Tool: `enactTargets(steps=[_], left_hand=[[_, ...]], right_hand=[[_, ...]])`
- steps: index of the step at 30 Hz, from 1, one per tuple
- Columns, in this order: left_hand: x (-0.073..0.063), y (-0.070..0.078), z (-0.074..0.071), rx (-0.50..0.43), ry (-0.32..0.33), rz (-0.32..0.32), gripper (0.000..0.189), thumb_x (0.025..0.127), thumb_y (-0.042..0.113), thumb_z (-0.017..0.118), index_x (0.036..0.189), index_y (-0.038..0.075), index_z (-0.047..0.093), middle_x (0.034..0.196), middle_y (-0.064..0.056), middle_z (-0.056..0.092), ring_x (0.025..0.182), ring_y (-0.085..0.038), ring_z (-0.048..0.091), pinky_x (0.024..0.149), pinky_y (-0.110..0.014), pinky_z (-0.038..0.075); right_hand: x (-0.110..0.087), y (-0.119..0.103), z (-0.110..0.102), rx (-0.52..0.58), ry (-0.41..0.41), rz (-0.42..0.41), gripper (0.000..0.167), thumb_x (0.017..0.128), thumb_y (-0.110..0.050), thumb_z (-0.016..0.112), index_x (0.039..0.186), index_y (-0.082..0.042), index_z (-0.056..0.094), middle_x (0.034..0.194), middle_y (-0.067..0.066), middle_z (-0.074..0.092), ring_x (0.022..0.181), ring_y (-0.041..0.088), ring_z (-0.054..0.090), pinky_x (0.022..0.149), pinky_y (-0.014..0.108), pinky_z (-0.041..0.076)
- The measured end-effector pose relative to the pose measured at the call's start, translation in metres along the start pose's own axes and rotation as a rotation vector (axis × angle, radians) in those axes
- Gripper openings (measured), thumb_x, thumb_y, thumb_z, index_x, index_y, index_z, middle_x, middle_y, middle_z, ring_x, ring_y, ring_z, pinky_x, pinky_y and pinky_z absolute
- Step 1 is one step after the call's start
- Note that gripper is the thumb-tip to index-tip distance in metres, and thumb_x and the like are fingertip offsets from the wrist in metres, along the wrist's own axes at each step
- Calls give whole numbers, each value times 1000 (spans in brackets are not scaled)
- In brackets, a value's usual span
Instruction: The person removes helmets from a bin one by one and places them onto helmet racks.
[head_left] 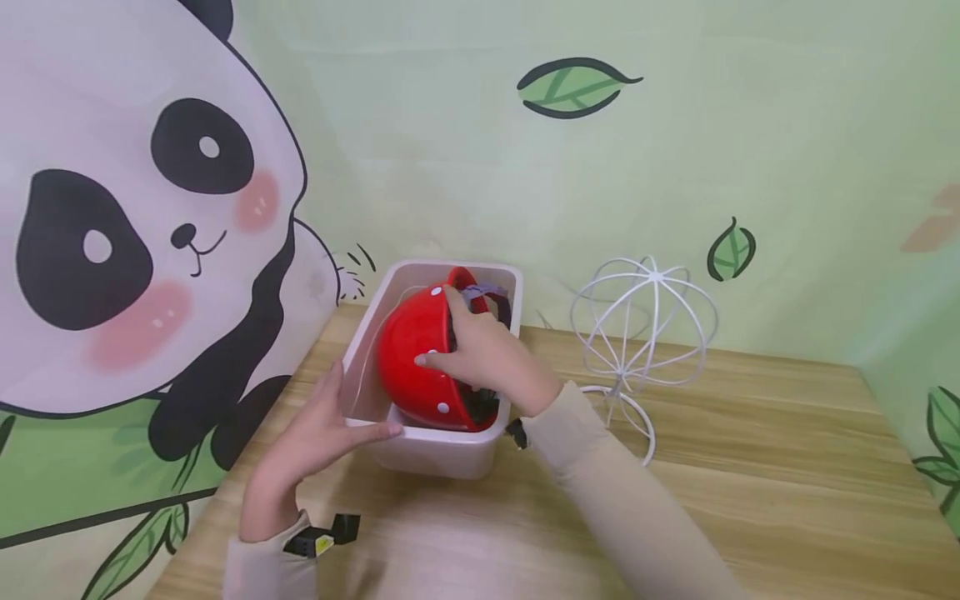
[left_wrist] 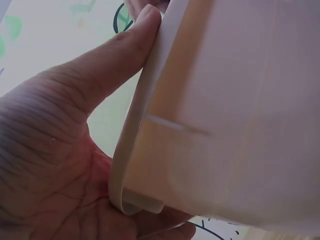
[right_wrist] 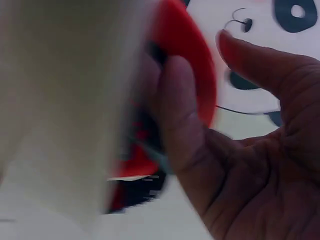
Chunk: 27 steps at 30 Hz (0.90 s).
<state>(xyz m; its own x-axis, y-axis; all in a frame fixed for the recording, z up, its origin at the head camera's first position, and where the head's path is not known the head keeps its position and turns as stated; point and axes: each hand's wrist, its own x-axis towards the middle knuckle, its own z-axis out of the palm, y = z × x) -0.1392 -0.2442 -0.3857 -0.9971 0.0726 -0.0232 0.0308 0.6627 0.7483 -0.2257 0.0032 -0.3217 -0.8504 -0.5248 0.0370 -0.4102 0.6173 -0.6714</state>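
Observation:
A red helmet (head_left: 408,350) with white dots lies on its side in a white plastic bin (head_left: 442,462), its opening facing right. My right hand (head_left: 487,350) grips its edge, thumb on the outer shell and other fingers reaching to the opening. In the right wrist view the red shell (right_wrist: 202,75) is blurred and partly covered by the bin wall and fingers. My left hand (head_left: 318,429) holds the bin's near left corner, thumb over the front rim. In the left wrist view the fingers curl under the rim (left_wrist: 132,135).
A white wire stand (head_left: 652,279) with a round cage top stands on the wooden table (head_left: 757,450), right of the bin. A strap and dark parts (head_left: 495,300) show in the bin's back right. Behind is a green wall with a printed panda (head_left: 112,242).

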Motion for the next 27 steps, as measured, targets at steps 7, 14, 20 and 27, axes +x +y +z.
enactTargets(steps=[7, 14, 20, 27], left_hand=[[-3, 0, 1, -52, -40, -73, 134, 69, 57, 87, 163, 14, 2, 164, -17, 15, 143, -43, 25, 98, -67, 44], [-4, -2, -5, -75, -22, -52, 132, 69, 53, 88, 163, 13, 4, 161, -18, 20, 140, -42, 30, 98, -66, 46], [-4, -6, -5, -66, -19, -74, 132, 68, 54, 88, 163, 15, 5, 162, -16, 20, 141, -41, 29, 97, -64, 47], [-1, -5, -2, -68, -19, -80, 132, 67, 56, 88, 163, 17, 6, 163, -15, 18, 142, -41, 28, 98, -64, 47]], right_hand=[[12, 13, 4, 132, -79, 28, 109, 77, -14, 85, 159, -18, 13, 121, 7, 58, 92, 21, 64, 59, 26, 59], [26, 6, 3, 25, 26, 64, 87, 87, -32, 77, 155, -15, 25, 111, 6, 61, 80, 19, 66, 53, 26, 56], [45, -1, 3, 46, 4, 102, 84, 86, -26, 78, 151, -9, 27, 106, 4, 61, 73, 19, 67, 53, 27, 57], [51, 1, -4, 97, -55, 116, 81, 86, -19, 78, 150, -6, 31, 113, 8, 60, 84, 22, 68, 58, 30, 59]])
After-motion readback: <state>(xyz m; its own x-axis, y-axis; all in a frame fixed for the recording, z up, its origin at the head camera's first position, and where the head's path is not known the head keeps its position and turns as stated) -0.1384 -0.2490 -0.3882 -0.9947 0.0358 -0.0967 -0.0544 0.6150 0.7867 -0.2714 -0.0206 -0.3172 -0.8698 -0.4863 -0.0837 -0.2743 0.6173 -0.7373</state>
